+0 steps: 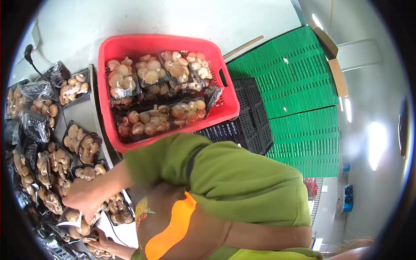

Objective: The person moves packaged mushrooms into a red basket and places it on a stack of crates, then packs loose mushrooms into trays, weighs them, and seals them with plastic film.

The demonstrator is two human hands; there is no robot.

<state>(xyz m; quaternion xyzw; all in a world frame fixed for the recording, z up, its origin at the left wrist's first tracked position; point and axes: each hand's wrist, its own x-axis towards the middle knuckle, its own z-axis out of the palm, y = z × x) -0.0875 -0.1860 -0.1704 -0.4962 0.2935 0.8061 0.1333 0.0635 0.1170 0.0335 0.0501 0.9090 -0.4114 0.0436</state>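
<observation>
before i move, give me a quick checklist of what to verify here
1. Both hands in sight: ok, the right hand is over the trays and the left hand is just beside it.
2. Firm grip on the mushroom tray at the hands: cannot tell, fingertips are partly hidden.
3. White strip by the right hand stuck down: cannot tell, too small to judge.
4. Free space around the hands: not ok, other wrapped mushroom trays crowd close.
5. Red basket open on top: ok, the packs inside show.
6. Green crates neatly stacked: ok, as far as they show.
</observation>
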